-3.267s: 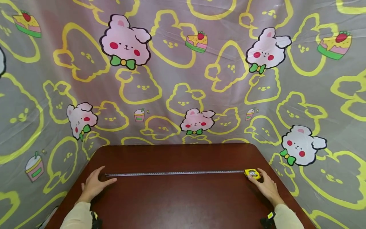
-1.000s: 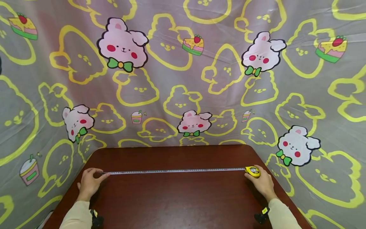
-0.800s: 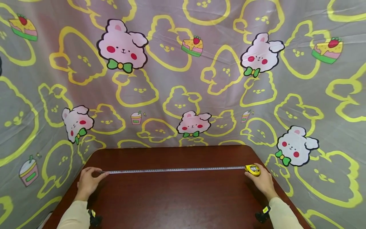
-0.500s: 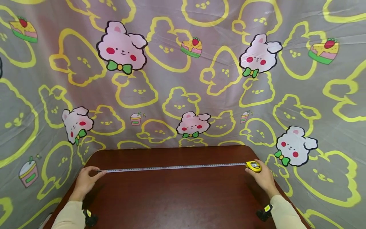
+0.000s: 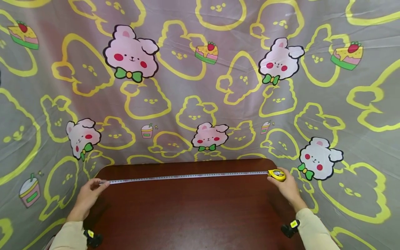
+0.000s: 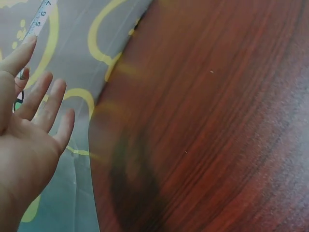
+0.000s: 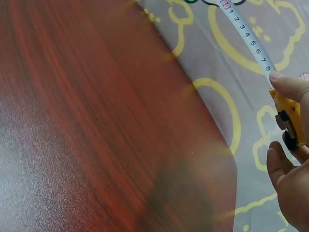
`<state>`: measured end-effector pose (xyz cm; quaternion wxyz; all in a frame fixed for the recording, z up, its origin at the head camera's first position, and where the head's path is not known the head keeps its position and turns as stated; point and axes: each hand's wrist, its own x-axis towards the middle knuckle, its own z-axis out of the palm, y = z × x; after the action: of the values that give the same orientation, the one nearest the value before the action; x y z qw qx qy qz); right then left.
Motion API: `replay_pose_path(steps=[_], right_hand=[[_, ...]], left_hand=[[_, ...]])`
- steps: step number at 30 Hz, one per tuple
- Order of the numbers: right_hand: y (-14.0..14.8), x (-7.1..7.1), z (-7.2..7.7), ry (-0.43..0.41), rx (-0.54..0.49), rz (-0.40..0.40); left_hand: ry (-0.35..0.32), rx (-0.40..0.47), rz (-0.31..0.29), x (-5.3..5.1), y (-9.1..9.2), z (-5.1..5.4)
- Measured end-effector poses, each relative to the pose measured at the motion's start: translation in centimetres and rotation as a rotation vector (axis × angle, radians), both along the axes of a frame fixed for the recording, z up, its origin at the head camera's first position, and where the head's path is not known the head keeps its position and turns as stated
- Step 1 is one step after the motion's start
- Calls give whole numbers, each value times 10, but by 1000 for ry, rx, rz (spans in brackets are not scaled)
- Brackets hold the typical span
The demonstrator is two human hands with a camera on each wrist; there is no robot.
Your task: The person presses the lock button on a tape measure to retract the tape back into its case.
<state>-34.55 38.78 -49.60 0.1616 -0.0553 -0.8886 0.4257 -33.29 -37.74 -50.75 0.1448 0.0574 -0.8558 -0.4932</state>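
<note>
Tape blade (image 5: 187,176) stretches in a nearly straight line over the brown wood-grain table (image 5: 187,211) in the head view, its left end slightly nearer the person than its right. At the left end, the left hand (image 5: 85,198) pinches the blade's tip between thumb and forefinger. At the other end, the right hand (image 5: 289,189) grips the yellow tape-measure case (image 5: 277,175), thumb on the near side and fingers round the far side. Both arms wear cream sleeves (image 5: 315,231), with a black device (image 5: 290,229) bearing a yellow label at each wrist. Behind and to both sides hangs grey printed cloth (image 5: 187,83), patterned with yellow animal outlines, white rabbit heads, cake slices and drink cups.

From the left wrist, the thumb and forefinger close on the blade's end at the upper left, with the numerals 5, 6 and 7 readable beyond them; the other three fingers stand apart, loosely extended. A dark shadow (image 6: 137,181) falls on the table beside the hand.

From the right wrist, the case is partly cut off by the frame's edge, held between thumb and fingers. The thumb tip lies against the blade just past the 8, where it meets the case; the printed cloth shows behind.
</note>
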Motion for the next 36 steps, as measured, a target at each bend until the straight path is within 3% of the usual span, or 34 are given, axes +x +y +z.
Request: replay_pose_path(steps=[4,11,18,24,29,36], right_hand=[[-2,-1,5,26,-42,8],[-7,-2,16,85,-84,16],[-12,-1,29,183,-99,42],[-12,1,35,199,-103,39],[-12,1,37,192,-113,36],[-13,1,42,177,-189,54]], left_hand=[[29,125,-47,0,0,5],[62,231,-88,-3,0,14],[164,463,-213,-4,-5,23],[218,533,-266,-1,-4,29],[224,575,-294,2,-4,31],[213,522,-304,3,-4,34]])
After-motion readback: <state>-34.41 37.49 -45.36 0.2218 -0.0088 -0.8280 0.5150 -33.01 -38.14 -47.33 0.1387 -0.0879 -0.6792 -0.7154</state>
